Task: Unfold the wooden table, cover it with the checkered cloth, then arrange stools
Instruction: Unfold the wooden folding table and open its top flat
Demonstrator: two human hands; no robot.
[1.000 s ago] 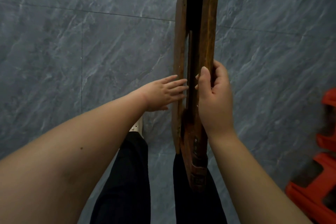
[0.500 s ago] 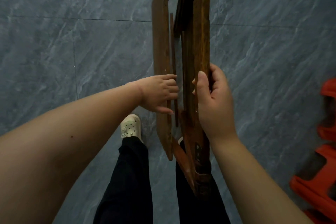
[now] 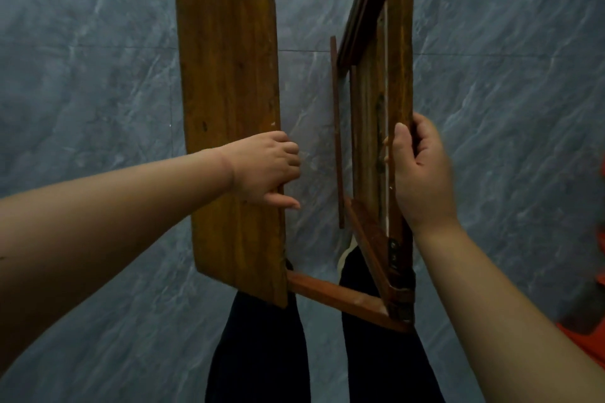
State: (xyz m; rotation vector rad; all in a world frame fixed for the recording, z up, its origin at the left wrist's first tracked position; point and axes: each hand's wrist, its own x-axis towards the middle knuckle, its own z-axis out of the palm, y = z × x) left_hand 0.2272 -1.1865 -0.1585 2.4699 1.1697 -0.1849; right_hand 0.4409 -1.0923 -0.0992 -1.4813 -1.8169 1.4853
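1. The table [image 3: 235, 239] is partly unfolded between our hands, its two halves standing apart.
2. Our left hand [image 3: 265, 170] curls round the panel's [image 3: 226, 59] edge; our right hand [image 3: 420, 173] grips the frame [image 3: 402, 75].
3. We judge the opening unfinished. The cloth, out of view, and the stools [image 3: 593, 348], right of our right hand, remain.

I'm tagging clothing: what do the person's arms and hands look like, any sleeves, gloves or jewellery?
The left arm and right arm are bare, no sleeve in view. The left hand and right hand wear no gloves; no ring, watch or bracelet shows.
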